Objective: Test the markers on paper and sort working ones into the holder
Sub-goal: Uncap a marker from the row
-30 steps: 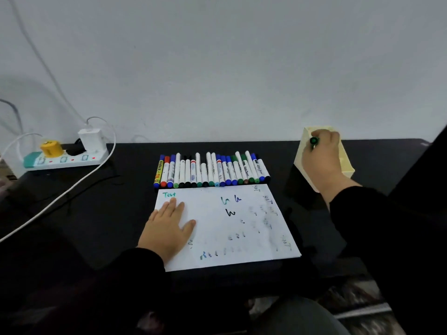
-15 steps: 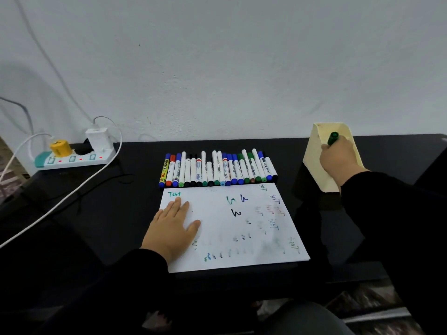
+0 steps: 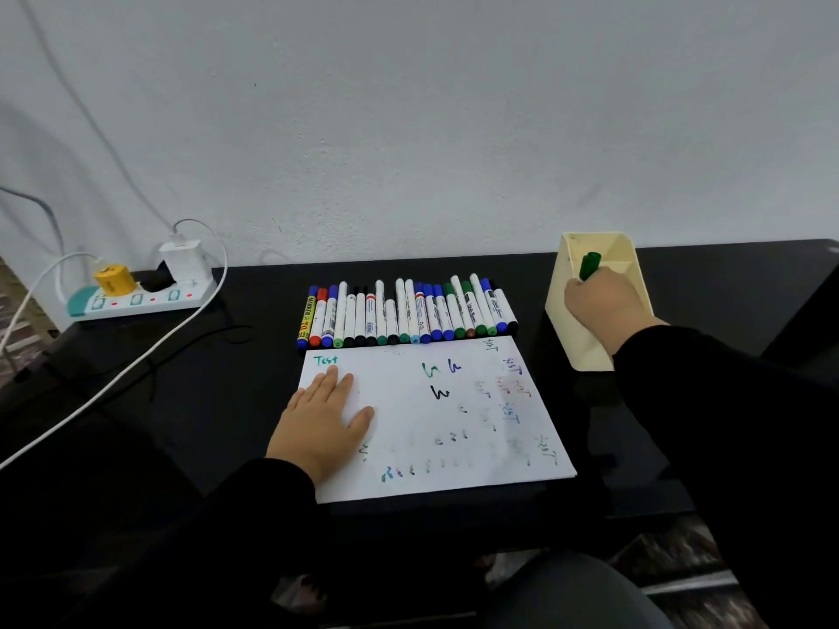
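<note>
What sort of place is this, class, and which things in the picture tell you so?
Probably a home or office desk against a plain wall: a glossy black table, a white power strip with chargers plugged in, and a cream plastic pen holder beside a row of markers.

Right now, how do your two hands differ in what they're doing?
The left hand lies flat with straight fingers on the paper; the right hand is curled round a green marker. The left rests on the table; the right is raised at the cream holder. Both wear black sleeves.
</note>
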